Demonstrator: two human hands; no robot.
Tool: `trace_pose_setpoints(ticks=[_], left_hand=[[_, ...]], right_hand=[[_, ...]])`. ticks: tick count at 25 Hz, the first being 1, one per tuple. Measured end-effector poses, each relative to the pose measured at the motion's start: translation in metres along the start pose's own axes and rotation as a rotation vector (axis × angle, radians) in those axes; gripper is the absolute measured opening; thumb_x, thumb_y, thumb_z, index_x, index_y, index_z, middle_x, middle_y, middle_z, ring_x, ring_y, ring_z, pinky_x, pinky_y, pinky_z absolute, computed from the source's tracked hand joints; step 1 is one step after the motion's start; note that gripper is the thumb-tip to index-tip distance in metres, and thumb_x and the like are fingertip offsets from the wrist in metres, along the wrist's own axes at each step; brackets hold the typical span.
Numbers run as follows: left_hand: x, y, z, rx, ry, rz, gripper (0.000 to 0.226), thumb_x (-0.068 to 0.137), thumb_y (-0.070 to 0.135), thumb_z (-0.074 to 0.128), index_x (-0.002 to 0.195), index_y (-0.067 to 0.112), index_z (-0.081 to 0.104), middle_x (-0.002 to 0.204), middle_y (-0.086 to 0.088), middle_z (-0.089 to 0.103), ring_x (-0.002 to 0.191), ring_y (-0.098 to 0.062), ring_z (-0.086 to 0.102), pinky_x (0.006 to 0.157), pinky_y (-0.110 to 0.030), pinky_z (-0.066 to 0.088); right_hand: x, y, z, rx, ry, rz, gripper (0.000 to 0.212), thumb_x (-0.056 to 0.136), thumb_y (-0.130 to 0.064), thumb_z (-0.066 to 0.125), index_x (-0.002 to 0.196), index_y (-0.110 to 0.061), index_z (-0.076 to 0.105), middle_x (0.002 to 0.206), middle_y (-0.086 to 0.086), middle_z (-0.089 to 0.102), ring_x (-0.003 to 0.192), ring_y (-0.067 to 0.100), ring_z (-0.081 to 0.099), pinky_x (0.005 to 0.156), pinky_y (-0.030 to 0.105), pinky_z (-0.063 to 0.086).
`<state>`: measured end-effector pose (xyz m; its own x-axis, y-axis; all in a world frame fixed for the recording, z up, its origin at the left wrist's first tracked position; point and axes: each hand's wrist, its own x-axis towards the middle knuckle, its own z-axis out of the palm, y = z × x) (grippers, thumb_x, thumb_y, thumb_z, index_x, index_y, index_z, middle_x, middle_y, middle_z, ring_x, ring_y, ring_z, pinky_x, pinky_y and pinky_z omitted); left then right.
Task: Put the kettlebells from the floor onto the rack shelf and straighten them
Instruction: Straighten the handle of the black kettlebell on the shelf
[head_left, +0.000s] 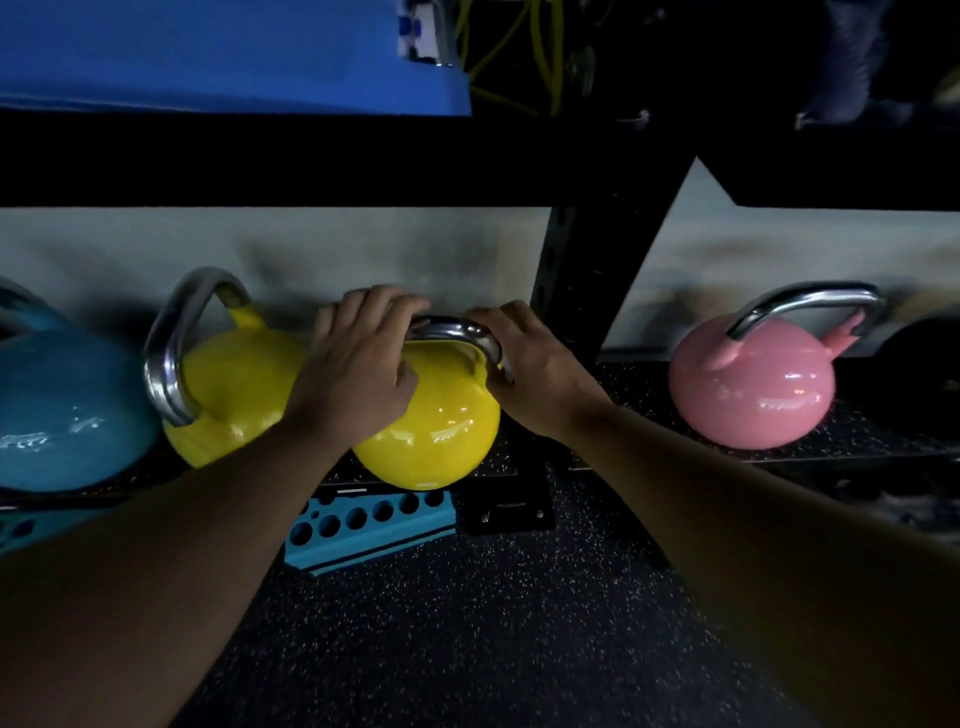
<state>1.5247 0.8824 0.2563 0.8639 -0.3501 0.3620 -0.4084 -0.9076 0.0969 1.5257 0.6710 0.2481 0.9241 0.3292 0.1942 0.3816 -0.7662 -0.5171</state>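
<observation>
the low rack shelf carries a blue kettlebell at nine o'clock, two yellow kettlebells centrally, a pink kettlebell at three o'clock.

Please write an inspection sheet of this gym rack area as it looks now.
Surface: low black speckled rack shelf, above black speckled rubber floor.
Job's things: round glossy yellow kettlebell with steel handle at the shelf's front edge; second yellow kettlebell tilted; blue kettlebell; pink kettlebell upright.
Clutter: teal perforated bar on the floor.
Grippers: left hand and right hand both grip the held kettlebell's handle.
Cables: yellow cords on the upper level.
Surroundings: black rack upright, pale wall, blue mat.
</observation>
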Motion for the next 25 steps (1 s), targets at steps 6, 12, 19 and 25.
trace_pose_setpoints(ticks=[6,12,19,25], left_hand=[[-0.011,0.083,0.013,0.056,-0.110,0.182,0.044,0.074,0.023,0.059,0.117,0.021,0.057,0.112,-0.001,0.063,0.107,-0.029,0.057,0.087,-0.042,0.038],[0.018,0.228,0.037,0.053,-0.163,0.237,0.047,0.071,0.021,0.052,0.117,0.020,0.054,0.110,-0.002,0.061,0.104,-0.029,0.057,0.087,-0.043,0.039],[0.064,0.403,0.054,0.044,-0.181,0.370,0.042,0.069,0.021,0.058,0.111,0.020,0.057,0.104,-0.002,0.062,0.100,-0.029,0.058,0.087,-0.044,0.042],[0.131,0.532,0.080,0.017,-0.187,0.415,0.040,0.072,0.025,0.056,0.112,0.022,0.055,0.108,-0.001,0.059,0.103,-0.028,0.057,0.087,-0.043,0.041]], right_hand=[[-0.089,0.063,-0.058,-0.105,0.014,0.041,0.047,0.084,-0.008,0.052,0.130,-0.019,0.054,0.121,0.008,0.055,0.115,0.028,0.052,0.093,0.040,0.049],[-0.186,0.150,-0.138,-0.204,0.047,0.166,0.049,0.083,-0.006,0.057,0.130,-0.019,0.055,0.119,0.010,0.059,0.106,0.031,0.056,0.088,0.042,0.052],[-0.291,0.251,-0.253,-0.318,0.100,0.310,0.048,0.078,-0.014,0.057,0.125,-0.025,0.056,0.115,0.008,0.060,0.106,0.033,0.057,0.090,0.043,0.049],[-0.343,0.361,-0.341,-0.385,0.140,0.453,0.041,0.084,-0.017,0.055,0.123,-0.026,0.057,0.120,0.006,0.060,0.109,0.032,0.057,0.089,0.043,0.048]])
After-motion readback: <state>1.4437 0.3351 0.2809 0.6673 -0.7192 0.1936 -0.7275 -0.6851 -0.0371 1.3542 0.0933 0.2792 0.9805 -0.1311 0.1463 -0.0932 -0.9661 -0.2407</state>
